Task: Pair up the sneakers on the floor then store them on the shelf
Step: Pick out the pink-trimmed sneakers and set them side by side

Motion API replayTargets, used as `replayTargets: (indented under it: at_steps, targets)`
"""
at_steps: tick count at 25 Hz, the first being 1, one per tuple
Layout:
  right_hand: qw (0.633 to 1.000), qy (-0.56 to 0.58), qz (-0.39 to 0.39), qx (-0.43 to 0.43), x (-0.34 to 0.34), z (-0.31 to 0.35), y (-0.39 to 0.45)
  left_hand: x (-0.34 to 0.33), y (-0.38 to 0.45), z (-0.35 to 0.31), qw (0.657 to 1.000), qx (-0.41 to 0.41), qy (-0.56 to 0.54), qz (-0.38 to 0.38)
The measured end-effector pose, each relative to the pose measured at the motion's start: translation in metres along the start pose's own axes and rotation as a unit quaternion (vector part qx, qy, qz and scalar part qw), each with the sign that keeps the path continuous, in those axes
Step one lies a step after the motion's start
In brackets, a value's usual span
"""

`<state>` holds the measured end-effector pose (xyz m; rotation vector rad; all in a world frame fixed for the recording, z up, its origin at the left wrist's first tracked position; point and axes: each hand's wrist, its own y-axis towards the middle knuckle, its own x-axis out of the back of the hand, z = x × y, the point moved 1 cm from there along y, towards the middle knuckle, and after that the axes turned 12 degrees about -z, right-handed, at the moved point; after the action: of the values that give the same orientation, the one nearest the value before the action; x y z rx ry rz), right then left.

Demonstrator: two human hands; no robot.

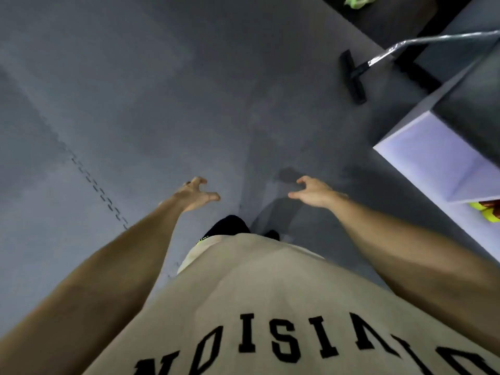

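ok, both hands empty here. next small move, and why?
Probably step toward the neon sneaker at the far top edge. Both the left hand and right hand hold nothing, fingers loosely spread, and another neon sneaker already sits in the white shelf.

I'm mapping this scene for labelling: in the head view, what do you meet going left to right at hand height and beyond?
Floor mat seam → left hand → right hand → black vacuum head → white shelf → yellow-green sneaker on the shelf.
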<state>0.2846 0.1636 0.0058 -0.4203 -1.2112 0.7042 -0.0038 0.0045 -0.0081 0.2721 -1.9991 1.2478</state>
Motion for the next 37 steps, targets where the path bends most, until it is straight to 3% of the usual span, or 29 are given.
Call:
replayTargets:
  at_steps: [14, 22, 29, 37]
  targets:
    - [0.991, 0.102, -0.062, -0.061, 0.194, 0.161, 0.272, 0.257, 0.307, -0.209, 0.991, -0.121, 0.045, -0.025]
    - [0.983, 0.152, -0.076, -0.068, 0.308, 0.230, 0.443, 0.362, 0.465, -0.363, 0.984, -0.171, 0.034, -0.024]
    - [0.985, 0.142, -0.078, -0.059, 0.436, 0.286, 0.587, 0.446, 0.581, -0.485, 0.987, -0.158, 0.041, -0.015]
    - [0.981, 0.161, -0.076, -0.070, 0.533, 0.359, 0.751, 0.538, 0.734, -0.593, 0.986, -0.158, 0.057, 0.009]
